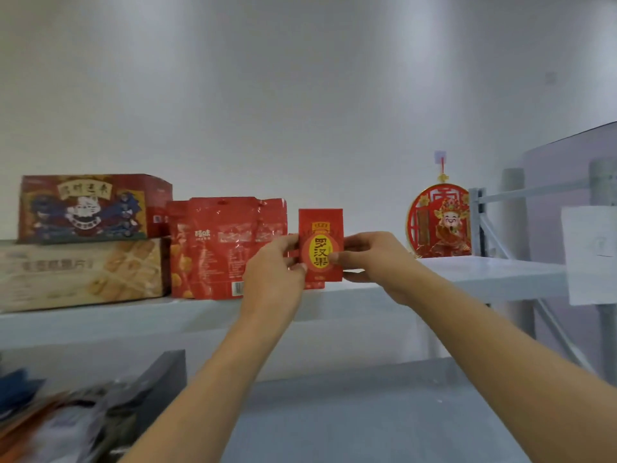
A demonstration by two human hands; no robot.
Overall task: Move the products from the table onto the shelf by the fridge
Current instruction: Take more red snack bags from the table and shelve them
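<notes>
A small red packet with a yellow oval label (pixel 321 245) stands upright over the white top shelf (pixel 467 275). My left hand (pixel 273 272) grips its left edge and my right hand (pixel 370 259) grips its right edge. More small red packets (pixel 314 285) show behind and below it, mostly hidden. To the left on the same shelf stand red snack pouches (pixel 220 248), a beige cardboard box (pixel 80 272) and a red illustrated box (pixel 90 207) stacked on it.
A round red decoration (pixel 440 222) hangs on the wall at the shelf's right end. A grey rack (pixel 601 195) with a paper sheet (pixel 589 255) stands at far right. Blurred packages (pixel 66 419) lie on the lower shelf at left, beside a dark box (pixel 163 379).
</notes>
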